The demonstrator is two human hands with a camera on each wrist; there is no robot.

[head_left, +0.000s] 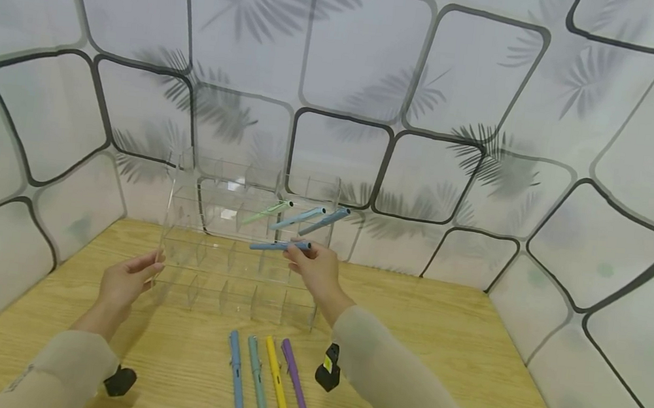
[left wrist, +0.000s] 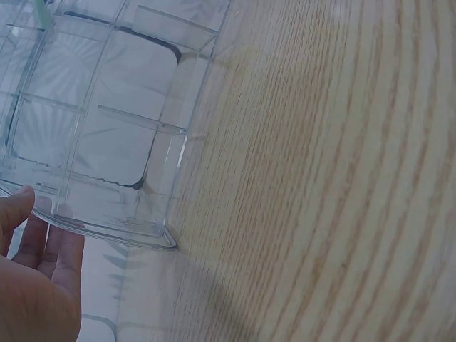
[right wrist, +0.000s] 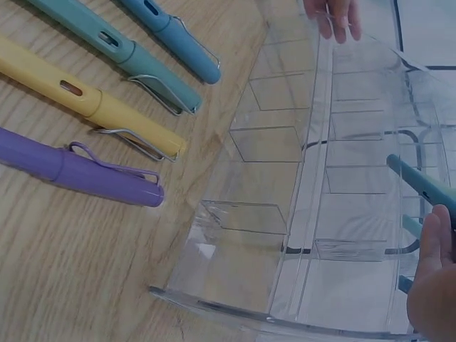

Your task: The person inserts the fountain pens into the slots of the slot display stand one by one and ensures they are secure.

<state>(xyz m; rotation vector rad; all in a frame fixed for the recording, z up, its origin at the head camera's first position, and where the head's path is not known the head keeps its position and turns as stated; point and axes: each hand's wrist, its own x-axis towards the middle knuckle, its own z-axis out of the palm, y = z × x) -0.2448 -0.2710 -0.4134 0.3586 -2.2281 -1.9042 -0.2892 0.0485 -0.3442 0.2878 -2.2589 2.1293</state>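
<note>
A clear rack (head_left: 176,292) with stepped tiers and upright dividers stands on the wood-grain table (head_left: 408,343). The left hand (head_left: 127,281) grips the left side panel of the rack, thumb on one face and fingers on the other. The right hand (head_left: 318,270) pinches a blue pen (head_left: 266,247) near its right end; this pen lies almost level in front of the second tier from the bottom, and contact between pen and rack cannot be determined. On the tier above, three pens rest at a slant, right ends raised: a light green pen (head_left: 267,213), a light blue pen (head_left: 298,218) and a dark blue pen (head_left: 325,221), ordered left to right. On the near side of the rack, four pens lie side by side on the table, well apart from the rack's far tiers, clips toward the far end: a medium blue pen (head_left: 236,374), a teal pen (head_left: 258,379), a yellow pen (head_left: 277,380) and a purple pen (head_left: 295,381). A patterned backdrop (head_left: 353,55) stands behind the table.
</note>
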